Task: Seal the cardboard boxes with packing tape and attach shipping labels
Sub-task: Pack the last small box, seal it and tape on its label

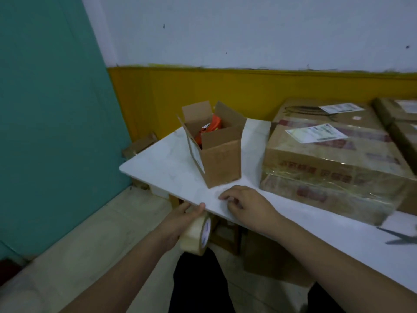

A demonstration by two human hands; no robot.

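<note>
White tabletop (171, 168), smooth and faintly marbled with a rounded corner, stands against a wall painted pale above and mustard yellow below, with a teal panel at the left. Nearest me on it stands the small open box (216, 152), plain brown corrugated cardboard, all four top flaps raised; a white shipping label (196, 154) is stuck to its left side, print too small to read. Inside it sits an orange packet (211, 128) with white patches, wording illegible. To the right lies the large taped box (334, 172), brown cardboard wrapped in glossy clear tape, red printed characters on its front face too blurred to read, and a white label with barcode (316, 132) on its top. Behind it lies a second large box (325, 114) bearing a white label (340, 108); more labelled boxes (399, 118) sit at the right edge. Dark scissors (399, 236) lie on the table at far right. My left hand (180, 222) grips the roll of clear packing tape (198, 236) just below the table's near edge, fingers curled over its outer band, thumb at the table edge; the core shows blue print I cannot read. My right hand (246, 206) rests on the tabletop just in front of the small open box, fingers loosely curled, holding nothing I can make out. Cardboard pieces (228, 236) lie beneath the table.
</note>
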